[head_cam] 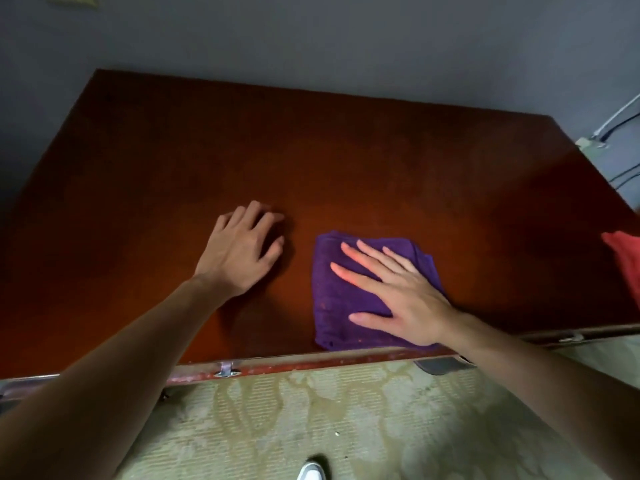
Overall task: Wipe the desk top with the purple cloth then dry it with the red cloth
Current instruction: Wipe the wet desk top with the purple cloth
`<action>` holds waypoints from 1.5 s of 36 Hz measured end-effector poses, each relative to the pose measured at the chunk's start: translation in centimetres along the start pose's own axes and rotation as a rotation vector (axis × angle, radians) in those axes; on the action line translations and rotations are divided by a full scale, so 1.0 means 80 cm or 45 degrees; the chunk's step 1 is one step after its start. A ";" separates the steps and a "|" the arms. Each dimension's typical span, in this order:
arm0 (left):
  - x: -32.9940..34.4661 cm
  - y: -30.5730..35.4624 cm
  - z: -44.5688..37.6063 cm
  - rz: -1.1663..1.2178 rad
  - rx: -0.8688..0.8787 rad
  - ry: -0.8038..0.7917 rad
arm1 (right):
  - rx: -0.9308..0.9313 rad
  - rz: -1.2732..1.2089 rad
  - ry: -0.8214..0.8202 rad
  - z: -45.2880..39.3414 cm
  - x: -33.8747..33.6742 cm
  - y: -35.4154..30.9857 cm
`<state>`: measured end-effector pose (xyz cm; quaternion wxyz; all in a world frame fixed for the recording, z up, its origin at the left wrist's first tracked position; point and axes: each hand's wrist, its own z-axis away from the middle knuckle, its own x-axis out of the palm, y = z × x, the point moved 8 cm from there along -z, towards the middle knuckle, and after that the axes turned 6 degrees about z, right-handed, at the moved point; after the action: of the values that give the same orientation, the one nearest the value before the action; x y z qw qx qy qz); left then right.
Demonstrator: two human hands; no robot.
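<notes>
The folded purple cloth (349,292) lies at the desk top's (346,161) near edge under the flat, straight-fingered right hand (401,296); bare wood spreads behind. The left hand (242,251) rests beside it, fingers bent. The red cloth (625,258) sits at the right edge. Patterned carpet (346,417) below, grey wall (311,36) behind.

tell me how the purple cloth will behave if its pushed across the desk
The purple cloth looks like soft folded terry, so it would probably bunch or unfold unless pressed flat, as the right hand does now. The desk top looks smooth, so the cloth should slide easily. Lifted, it would likely droop.
</notes>
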<state>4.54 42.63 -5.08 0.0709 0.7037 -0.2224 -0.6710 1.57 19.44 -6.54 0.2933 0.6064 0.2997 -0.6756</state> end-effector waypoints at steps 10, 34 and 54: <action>0.020 -0.004 -0.003 -0.019 -0.068 -0.050 | -0.068 0.101 -0.004 -0.126 -0.014 0.149; 0.027 -0.013 -0.008 -0.001 -0.123 -0.136 | 0.698 -0.098 0.170 -0.354 -0.064 0.373; 0.020 0.004 -0.004 -0.042 -0.142 -0.063 | 0.787 -0.031 0.249 -0.004 -0.005 0.171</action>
<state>4.80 41.62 -6.37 0.0933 0.6856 -0.1747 -0.7006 12.21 10.80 -6.81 0.0569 0.7251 0.1141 -0.6767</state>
